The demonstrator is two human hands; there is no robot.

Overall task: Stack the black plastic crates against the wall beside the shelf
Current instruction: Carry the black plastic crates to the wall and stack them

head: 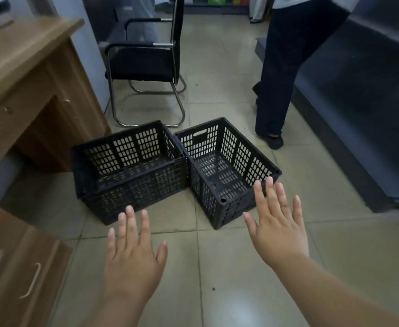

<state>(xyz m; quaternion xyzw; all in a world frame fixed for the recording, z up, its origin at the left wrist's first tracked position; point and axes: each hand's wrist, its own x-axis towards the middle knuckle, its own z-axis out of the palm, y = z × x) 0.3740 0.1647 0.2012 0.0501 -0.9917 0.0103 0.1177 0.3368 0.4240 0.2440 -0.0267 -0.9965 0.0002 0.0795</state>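
Note:
Two black perforated plastic crates stand side by side on the tiled floor, touching at a corner. The left crate [132,182] lies broadside to me; the right crate [229,161] is turned at an angle, one short end toward me. Both look empty. My left hand [133,251] hovers flat with fingers spread, just short of the left crate. My right hand [278,223] is also flat and spread, its fingertips over the near corner of the right crate. Neither hand holds anything.
A wooden desk [28,74] and a drawer cabinet [17,267] flank the left. A black chair with a chrome frame [146,64] stands behind the crates. A person's legs [281,79] are right of them, beside a dark low shelf [359,114].

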